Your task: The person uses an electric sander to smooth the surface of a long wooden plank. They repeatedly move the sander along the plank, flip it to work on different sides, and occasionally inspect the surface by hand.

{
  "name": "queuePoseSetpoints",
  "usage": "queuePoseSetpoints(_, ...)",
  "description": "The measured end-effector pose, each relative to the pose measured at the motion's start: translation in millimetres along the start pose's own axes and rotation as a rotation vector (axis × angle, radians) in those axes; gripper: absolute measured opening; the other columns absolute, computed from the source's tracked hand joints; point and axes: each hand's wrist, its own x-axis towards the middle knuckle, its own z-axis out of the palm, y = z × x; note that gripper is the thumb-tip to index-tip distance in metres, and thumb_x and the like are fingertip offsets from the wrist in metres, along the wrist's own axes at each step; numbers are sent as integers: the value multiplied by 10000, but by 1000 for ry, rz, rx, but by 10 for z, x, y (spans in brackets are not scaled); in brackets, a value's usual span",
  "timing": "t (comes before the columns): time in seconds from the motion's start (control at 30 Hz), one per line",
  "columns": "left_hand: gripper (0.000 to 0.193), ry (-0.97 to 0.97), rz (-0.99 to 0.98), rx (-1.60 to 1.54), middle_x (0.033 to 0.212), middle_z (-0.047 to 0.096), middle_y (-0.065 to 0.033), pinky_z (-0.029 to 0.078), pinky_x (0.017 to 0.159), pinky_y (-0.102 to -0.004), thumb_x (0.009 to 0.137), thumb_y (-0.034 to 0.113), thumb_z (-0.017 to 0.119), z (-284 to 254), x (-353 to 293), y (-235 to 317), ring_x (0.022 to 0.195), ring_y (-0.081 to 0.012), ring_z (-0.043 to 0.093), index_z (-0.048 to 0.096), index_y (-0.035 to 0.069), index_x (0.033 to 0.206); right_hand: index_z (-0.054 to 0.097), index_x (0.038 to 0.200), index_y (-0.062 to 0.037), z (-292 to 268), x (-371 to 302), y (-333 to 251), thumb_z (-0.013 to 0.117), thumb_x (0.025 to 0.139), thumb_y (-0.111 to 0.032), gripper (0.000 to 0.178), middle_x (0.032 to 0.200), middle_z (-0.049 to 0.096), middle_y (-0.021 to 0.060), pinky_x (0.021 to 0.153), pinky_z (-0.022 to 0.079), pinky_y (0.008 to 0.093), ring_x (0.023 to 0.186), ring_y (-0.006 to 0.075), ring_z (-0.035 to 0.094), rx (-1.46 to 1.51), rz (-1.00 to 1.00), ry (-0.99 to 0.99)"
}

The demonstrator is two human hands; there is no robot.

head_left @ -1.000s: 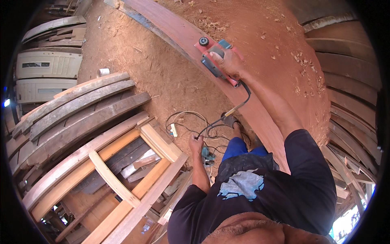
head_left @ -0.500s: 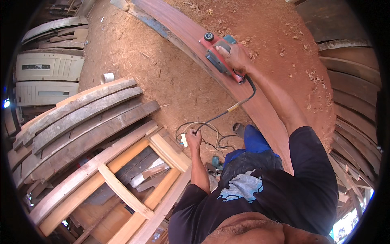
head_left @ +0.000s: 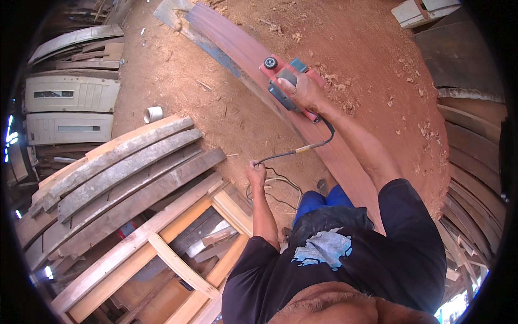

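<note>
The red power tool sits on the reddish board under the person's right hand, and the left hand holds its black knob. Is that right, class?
The left hand isn't on the black knob; the head view shows it holding the dark cord. The rest is right.

Planer (head_left: 291, 89): moved by your right hand (head_left: 304, 93) closer to the far end of the reddish board (head_left: 232, 39).
Black cord (head_left: 280, 155): carried forward in your left hand (head_left: 256, 171).
White socket block: gone from your view.
Pale piece (head_left: 409, 13), upper right: now more fully visible to you.
</note>
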Motion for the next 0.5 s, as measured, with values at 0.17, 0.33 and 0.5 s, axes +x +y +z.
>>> queuePoseSetpoints(0.17,248,-131,-76,34,923,700,-206,512,823,-425,796,209,667,-69,335,400,917,-350,678,678,46,983,582,1205,50,39,309,-274,585,874,-586,717,1006,684,263,854,517,435,988,379,674,-47,55,-2)
queuePoseSetpoints(0.33,439,-256,35,-40,1138,647,-238,483,915,-414,848,267,664,63,991,744,1069,-326,634,575,-1,1184,582,1216,44,114,729,-311,583,884,-573,700,1023,675,278,871,511,445,1008,388,664,-42,31,-4)
queuePoseSetpoints(0.5,555,-175,-65,-411,1240,563,-253,433,986,-419,943,365,588,399,1954,1295,1153,-329,561,460,-58,1280,582,1220,52,185,1165,-465,582,884,-579,715,1036,667,298,879,509,452,1014,404,659,-88,90,23)
